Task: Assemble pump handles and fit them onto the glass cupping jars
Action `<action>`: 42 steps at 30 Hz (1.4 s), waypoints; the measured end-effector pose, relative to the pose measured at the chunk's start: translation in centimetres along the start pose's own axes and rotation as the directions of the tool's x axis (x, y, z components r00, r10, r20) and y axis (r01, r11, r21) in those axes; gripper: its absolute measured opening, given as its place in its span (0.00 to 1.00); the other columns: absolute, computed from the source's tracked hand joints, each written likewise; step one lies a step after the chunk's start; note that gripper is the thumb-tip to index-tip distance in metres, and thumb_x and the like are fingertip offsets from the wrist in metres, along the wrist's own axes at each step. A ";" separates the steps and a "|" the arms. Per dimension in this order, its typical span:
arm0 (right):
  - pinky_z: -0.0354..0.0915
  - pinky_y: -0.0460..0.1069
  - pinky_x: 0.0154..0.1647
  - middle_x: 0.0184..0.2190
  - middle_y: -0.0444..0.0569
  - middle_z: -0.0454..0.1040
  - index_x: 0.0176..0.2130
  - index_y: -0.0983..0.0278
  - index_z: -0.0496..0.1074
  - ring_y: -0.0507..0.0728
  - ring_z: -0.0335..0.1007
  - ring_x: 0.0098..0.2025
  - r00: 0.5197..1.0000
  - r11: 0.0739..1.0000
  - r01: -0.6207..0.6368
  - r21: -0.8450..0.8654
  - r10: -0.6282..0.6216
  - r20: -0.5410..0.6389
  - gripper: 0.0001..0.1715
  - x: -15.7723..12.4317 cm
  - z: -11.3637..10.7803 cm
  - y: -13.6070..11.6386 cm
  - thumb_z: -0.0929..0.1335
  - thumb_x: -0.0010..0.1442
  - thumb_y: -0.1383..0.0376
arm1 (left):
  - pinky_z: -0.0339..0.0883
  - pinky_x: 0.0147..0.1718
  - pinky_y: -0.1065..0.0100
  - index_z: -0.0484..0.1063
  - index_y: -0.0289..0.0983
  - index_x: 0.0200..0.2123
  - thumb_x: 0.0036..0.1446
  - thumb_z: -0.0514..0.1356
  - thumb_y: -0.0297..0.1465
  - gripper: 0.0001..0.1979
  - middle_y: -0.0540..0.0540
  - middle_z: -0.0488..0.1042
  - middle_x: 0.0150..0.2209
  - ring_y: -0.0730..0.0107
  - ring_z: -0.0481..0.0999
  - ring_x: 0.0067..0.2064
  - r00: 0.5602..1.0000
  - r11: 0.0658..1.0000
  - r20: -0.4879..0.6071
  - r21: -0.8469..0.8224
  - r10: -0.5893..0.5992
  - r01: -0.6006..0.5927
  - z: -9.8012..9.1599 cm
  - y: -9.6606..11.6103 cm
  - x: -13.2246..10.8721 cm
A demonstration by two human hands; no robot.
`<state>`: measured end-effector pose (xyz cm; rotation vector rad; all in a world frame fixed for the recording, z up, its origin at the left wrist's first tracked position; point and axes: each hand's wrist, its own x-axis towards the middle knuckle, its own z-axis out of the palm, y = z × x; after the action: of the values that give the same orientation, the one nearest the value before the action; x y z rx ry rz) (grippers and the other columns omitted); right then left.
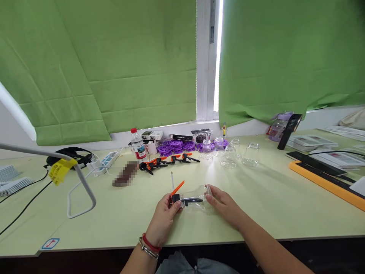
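Note:
My left hand (165,215) is closed around the black body of an orange-handled clamp (180,193), whose orange lever sticks up. The clamp's black tip reaches into a small clear glass jar (199,195) lying on its side on the pale green table (256,213). My right hand (222,203) grips the far end of that jar with curled fingers. A thin pen-like stick (172,180) lies just behind the clamp.
Farther back lie several orange-and-black clamps (168,161), purple plastic rings (176,146), several clear glass jars (234,154) and a water bottle (138,144). A white lamp arm (71,179) stands at the left, an orange-edged board (327,179) at the right.

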<state>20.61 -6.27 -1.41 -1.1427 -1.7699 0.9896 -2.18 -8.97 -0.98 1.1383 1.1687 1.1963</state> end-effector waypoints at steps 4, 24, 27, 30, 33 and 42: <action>0.63 0.58 0.53 0.42 0.50 0.73 0.45 0.60 0.73 0.62 0.67 0.47 0.997 0.996 0.074 -0.049 -0.073 0.024 0.27 0.2 0.3 -0.1 0.58 0.63 0.46 | 0.66 0.39 0.66 0.71 0.34 0.38 0.46 0.66 0.44 0.22 0.46 0.72 0.35 0.68 0.70 0.37 0.999 1.000 0.031 -0.019 -0.010 0.010 -0.1 -0.1 0.0; 0.64 0.56 0.50 0.42 0.51 0.71 0.45 0.60 0.71 0.60 0.67 0.45 1.000 1.000 0.005 0.027 -0.005 0.001 0.27 0.2 0.3 0.2 0.57 0.63 0.46 | 0.67 0.40 0.67 0.72 0.37 0.42 0.49 0.65 0.43 0.20 0.45 0.73 0.39 0.68 0.71 0.39 1.000 0.999 0.013 -0.030 0.019 -0.019 -0.5 -0.1 -0.4; 0.62 0.57 0.52 0.45 0.53 0.70 0.51 0.61 0.69 0.61 0.66 0.48 1.000 0.999 -0.001 0.050 0.000 0.019 0.29 -0.1 0.1 0.1 0.56 0.64 0.47 | 0.67 0.39 0.67 0.72 0.36 0.41 0.50 0.64 0.43 0.20 0.45 0.73 0.37 0.68 0.70 0.38 1.000 1.000 0.014 -0.015 0.027 -0.027 -0.5 -0.3 -0.4; 0.60 0.58 0.54 0.51 0.53 0.68 0.62 0.58 0.54 0.60 0.65 0.50 0.998 0.997 -0.029 0.071 0.025 0.061 0.36 -0.4 -0.2 0.0 0.63 0.60 0.49 | 0.66 0.40 0.67 0.71 0.35 0.42 0.51 0.64 0.43 0.20 0.45 0.72 0.37 0.68 0.70 0.38 0.999 0.999 0.002 -0.004 0.043 -0.043 -0.6 -0.5 -0.3; 0.58 0.57 0.54 0.50 0.50 0.69 0.62 0.55 0.52 0.59 0.64 0.49 0.995 0.999 0.004 0.035 -0.007 0.098 0.37 -0.6 -0.4 0.0 0.67 0.57 0.54 | 0.66 0.39 0.68 0.71 0.36 0.42 0.51 0.63 0.43 0.20 0.46 0.71 0.36 0.69 0.69 0.37 0.998 0.998 -0.010 -0.008 0.057 -0.057 -0.6 -0.5 -0.2; 0.64 0.52 0.41 0.35 0.48 0.68 0.34 0.63 0.71 0.56 0.64 0.36 0.999 1.000 -0.014 -0.009 0.014 0.031 0.27 0.1 0.2 0.4 0.58 0.63 0.46 | 0.66 0.38 0.68 0.70 0.35 0.42 0.52 0.63 0.41 0.18 0.47 0.70 0.35 0.70 0.67 0.36 0.998 0.998 0.007 -0.024 0.059 -0.059 -0.8 -0.7 -0.4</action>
<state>20.50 -6.11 -1.82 -1.1519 -1.7946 1.0144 -2.96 -9.35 -1.76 1.1655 1.1190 1.2463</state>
